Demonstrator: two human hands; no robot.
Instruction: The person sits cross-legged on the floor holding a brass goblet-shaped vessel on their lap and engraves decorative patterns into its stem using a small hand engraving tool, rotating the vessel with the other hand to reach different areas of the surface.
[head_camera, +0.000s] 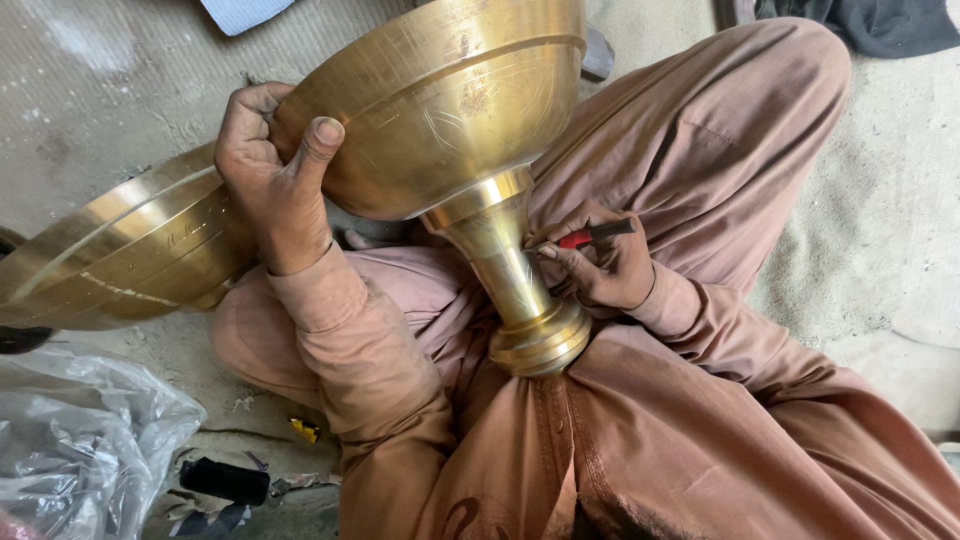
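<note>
A large brass goblet-shaped vessel (450, 110) lies tilted across my lap, its stem and round foot (540, 340) resting against my clothes. My left hand (275, 170) grips the rim of its bowl, thumb pressed on the outside. My right hand (600, 265) holds a small tool with a red and black handle (592, 235), its tip touching the stem just below the bowl. Fine engraved lines show on the bowl's side.
A second wide brass bowl (120, 255) sits on the floor at my left. A crumpled clear plastic bag (80, 440) lies at the lower left, with a small black object (225, 482) and a yellow scrap (305, 430) beside it. Dark cloth (880, 25) lies at the top right.
</note>
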